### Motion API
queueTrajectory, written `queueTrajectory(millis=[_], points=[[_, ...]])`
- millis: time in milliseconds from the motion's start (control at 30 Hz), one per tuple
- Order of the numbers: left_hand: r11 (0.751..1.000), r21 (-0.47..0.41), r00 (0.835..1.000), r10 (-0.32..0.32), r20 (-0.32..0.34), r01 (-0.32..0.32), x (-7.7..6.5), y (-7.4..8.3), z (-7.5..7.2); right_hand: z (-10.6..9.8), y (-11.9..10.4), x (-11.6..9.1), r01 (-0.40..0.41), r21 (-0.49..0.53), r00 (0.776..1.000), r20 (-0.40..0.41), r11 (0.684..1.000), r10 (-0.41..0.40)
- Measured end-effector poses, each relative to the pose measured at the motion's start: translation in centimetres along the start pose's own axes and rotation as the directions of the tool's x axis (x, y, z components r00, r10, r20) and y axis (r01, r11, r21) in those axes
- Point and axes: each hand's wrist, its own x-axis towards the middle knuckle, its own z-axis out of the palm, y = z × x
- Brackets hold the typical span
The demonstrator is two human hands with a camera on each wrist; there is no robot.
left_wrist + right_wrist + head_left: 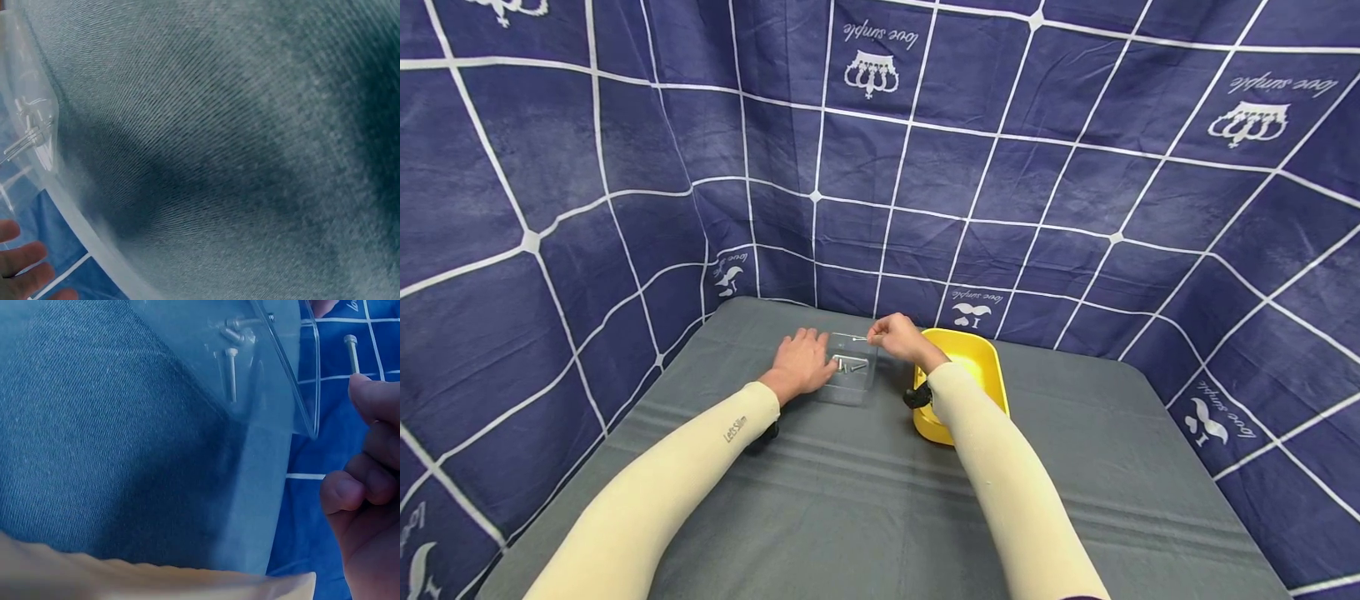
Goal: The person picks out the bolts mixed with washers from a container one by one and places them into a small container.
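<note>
A clear plastic box (848, 395) lies on the grey cloth, with several metal screws (852, 367) loose inside it. My left hand (803, 362) rests at its left side, fingers spread. In the left wrist view the fingers (25, 275) of this hand show only at the lower left corner. Over the box's far right corner, my right hand (900, 337) pinches one silver screw (352, 353) between thumb and index finger, its head pointing away from the fingertips. More screws (232, 375) show through the clear wall in the right wrist view.
A yellow plastic bin (997, 377) stands right of the clear box, partly under my right forearm. Grey cloth (865, 517) covers the table. A blue curtain with white lines (970, 167) hangs behind and at both sides.
</note>
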Motion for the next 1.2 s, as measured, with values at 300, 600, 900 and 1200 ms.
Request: queueTrajectory(millis=[300,600,900,1200], points=[[1.000,-0.025,1.000,-0.008,-0.006,0.008,0.1,0.1,0.5,0.5,-0.7,0.3,-0.008,-0.003,1.000,-0.010,1.000,0.008],[0.999,-0.033,1.000,0.003,-0.023,-0.004,0.0,0.2,0.5,0.8,-1.2,0.3,-0.013,0.041,1.000,0.005,0.999,0.013],[1.000,-0.023,1.000,-0.004,-0.019,0.003,-0.2,0.1,0.4,0.9,-0.6,0.3,-0.027,0.048,1.000,-0.010,0.998,0.027],[1.000,-0.016,0.999,0.007,-0.033,-0.008,-0.2,0.0,0.4,0.1,0.1,-0.4,-0.021,0.035,0.999,-0.034,0.999,0.022]])
